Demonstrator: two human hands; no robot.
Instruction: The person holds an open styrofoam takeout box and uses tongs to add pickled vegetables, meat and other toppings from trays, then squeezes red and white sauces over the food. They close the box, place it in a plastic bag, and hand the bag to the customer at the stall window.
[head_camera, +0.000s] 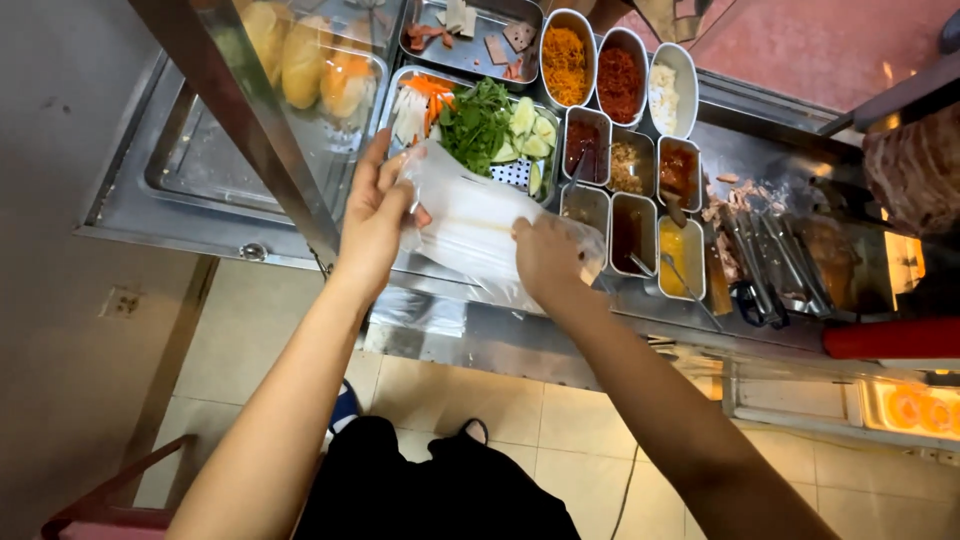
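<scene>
A wrapped white sandwich roll in a clear plastic bag (470, 225) lies across the front of the steel counter (200, 215). My left hand (375, 205) grips the bag's upper left corner, fingers pinching the plastic. My right hand (548, 255) is closed on the bag's right end, which bunches under my fingers. Just behind the bag stands a steel tray of herbs, cucumber slices and carrot strips (480, 125).
Small steel tubs of sauces and fillings (625, 165) stand to the right, some with spoons. Tongs (765, 265) lie beside chopped meat. Bread rolls (305, 60) sit behind glass at back left. A tray of sliced meats (470, 35) is at the back. Tiled floor below.
</scene>
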